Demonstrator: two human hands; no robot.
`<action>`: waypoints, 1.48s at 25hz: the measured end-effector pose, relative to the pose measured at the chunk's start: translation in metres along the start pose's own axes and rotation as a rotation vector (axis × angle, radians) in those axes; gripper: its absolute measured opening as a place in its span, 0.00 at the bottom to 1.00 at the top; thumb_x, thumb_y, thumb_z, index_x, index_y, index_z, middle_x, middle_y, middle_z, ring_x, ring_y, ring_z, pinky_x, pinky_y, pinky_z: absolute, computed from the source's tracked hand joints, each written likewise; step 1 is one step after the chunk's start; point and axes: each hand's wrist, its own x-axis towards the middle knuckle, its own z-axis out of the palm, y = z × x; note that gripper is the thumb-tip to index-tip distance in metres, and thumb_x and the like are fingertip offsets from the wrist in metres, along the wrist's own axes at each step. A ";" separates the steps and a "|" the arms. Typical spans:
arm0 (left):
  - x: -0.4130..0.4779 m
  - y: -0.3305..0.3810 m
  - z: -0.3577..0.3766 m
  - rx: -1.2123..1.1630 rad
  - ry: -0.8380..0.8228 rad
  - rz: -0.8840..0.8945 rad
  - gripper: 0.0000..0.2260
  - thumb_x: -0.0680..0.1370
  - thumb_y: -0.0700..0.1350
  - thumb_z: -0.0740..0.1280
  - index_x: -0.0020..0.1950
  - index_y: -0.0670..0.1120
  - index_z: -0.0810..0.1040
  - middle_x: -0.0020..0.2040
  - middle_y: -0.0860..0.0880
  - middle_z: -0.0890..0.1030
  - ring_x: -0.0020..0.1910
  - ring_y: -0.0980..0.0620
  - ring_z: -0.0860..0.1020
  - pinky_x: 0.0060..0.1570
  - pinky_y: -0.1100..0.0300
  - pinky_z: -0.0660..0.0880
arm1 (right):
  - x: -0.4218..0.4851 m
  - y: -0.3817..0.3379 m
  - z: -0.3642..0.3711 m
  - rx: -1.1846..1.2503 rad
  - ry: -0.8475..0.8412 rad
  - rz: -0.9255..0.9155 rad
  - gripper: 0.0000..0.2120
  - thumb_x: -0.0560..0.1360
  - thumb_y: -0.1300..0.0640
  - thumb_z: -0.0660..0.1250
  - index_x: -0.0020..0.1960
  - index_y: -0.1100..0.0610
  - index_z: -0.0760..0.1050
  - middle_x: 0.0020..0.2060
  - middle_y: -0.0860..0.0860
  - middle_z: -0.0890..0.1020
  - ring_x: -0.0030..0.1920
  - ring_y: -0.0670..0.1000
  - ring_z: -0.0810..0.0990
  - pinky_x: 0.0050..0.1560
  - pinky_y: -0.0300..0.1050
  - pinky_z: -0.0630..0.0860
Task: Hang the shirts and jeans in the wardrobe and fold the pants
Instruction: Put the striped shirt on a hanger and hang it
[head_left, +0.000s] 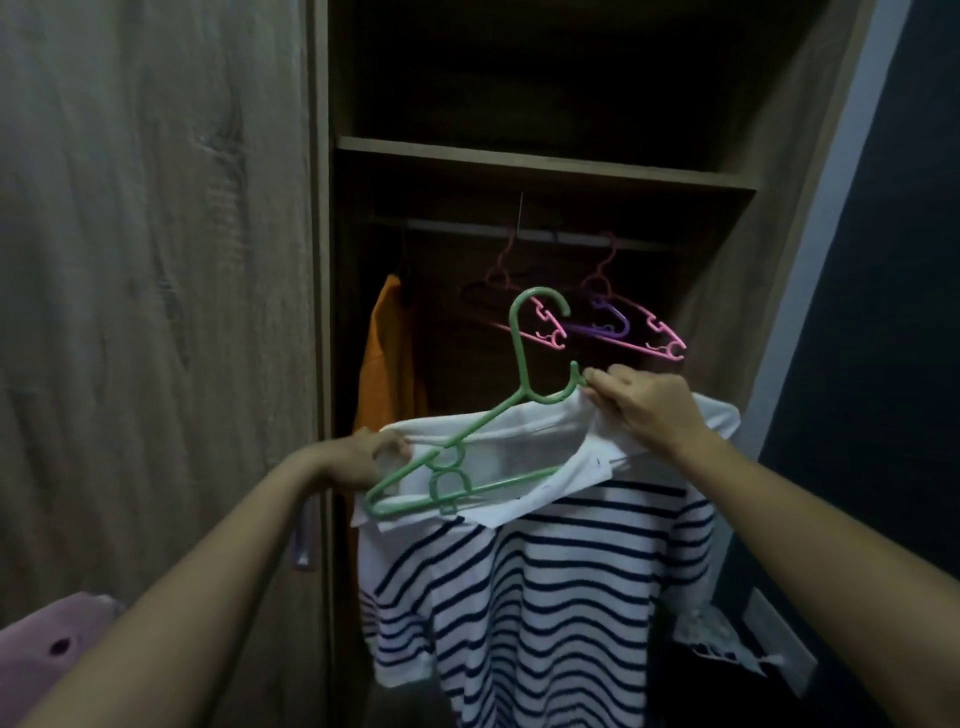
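Shirt (545, 597), striped, half-fitted on a green hanger (519, 353): left hand (363, 457) grips its shoulder, right hand (644, 410) pinches the collar. The hanger may slip out, dropping it.

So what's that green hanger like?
The green hanger looks like thin plastic: top hook, small side hook at the neck, loops along its arm, a lower bar. It tilts, left end low, hook free, not on the rail. Its right half is hidden inside the collar of the striped shirt. The left hand grips the shirt beside its low end; the right hand pinches the collar by the side hook.
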 end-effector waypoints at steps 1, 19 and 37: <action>0.002 0.007 -0.007 0.065 0.033 -0.012 0.25 0.72 0.48 0.70 0.67 0.54 0.66 0.61 0.48 0.64 0.57 0.48 0.68 0.56 0.55 0.73 | -0.003 -0.004 0.003 -0.011 0.009 0.024 0.17 0.81 0.43 0.46 0.51 0.50 0.71 0.30 0.51 0.78 0.24 0.54 0.77 0.21 0.38 0.64; 0.004 0.071 -0.012 0.244 0.346 -0.104 0.21 0.70 0.41 0.72 0.60 0.41 0.71 0.58 0.41 0.73 0.47 0.45 0.77 0.43 0.57 0.78 | 0.010 -0.057 0.014 -0.008 -0.267 0.288 0.16 0.79 0.42 0.50 0.46 0.49 0.73 0.33 0.49 0.79 0.26 0.54 0.77 0.22 0.38 0.63; -0.028 -0.011 -0.040 -0.084 0.674 0.423 0.14 0.76 0.61 0.61 0.46 0.53 0.79 0.39 0.54 0.80 0.38 0.58 0.77 0.37 0.54 0.73 | -0.032 0.007 -0.013 0.278 -0.610 0.552 0.44 0.64 0.24 0.28 0.51 0.53 0.68 0.39 0.57 0.81 0.41 0.58 0.79 0.42 0.53 0.76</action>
